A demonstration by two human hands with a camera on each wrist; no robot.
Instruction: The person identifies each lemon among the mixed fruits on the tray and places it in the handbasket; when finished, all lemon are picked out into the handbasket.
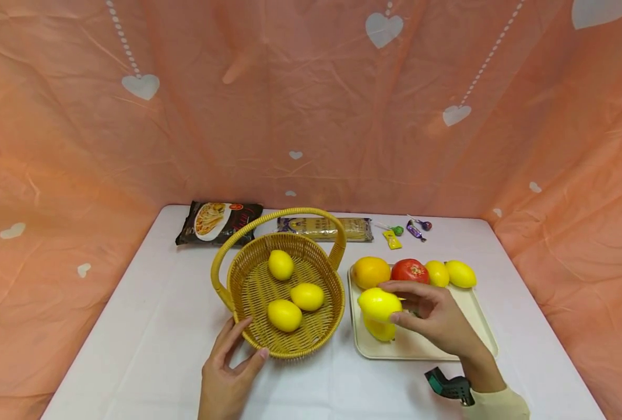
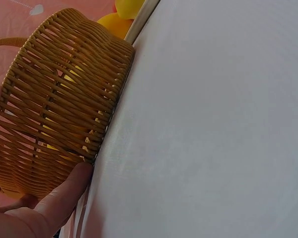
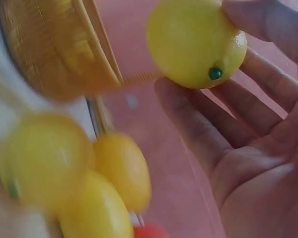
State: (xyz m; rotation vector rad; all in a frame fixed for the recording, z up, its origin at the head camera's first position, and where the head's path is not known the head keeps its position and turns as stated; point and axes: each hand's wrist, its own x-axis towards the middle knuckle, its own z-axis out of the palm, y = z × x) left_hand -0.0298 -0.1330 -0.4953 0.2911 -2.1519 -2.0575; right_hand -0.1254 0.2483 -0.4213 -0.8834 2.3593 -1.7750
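Note:
My right hand (image 1: 436,318) pinches a yellow lemon (image 1: 379,304) between thumb and fingers, above the left part of a cream tray (image 1: 426,352). In the right wrist view, the held lemon (image 3: 193,44) shows a green stem end. Another lemon (image 1: 380,331) lies on the tray below it, partly hidden. To the left stands a round wicker basket (image 1: 311,348) with a tall handle (image 1: 284,211). Three lemons (image 1: 284,315) lie inside. My left hand (image 1: 229,367) grips the basket's near-left side, one finger over the rim and the thumb (image 2: 72,188) against the lower wall.
On the tray's far side sit an orange fruit (image 1: 371,272), a red fruit (image 1: 410,271) and two more lemons (image 1: 461,274). Behind the basket lie a black food packet (image 1: 218,223) and a long noodle pack (image 1: 357,228). Wrapped candies (image 1: 393,240) and lollipops (image 1: 397,231) lie beyond the tray.

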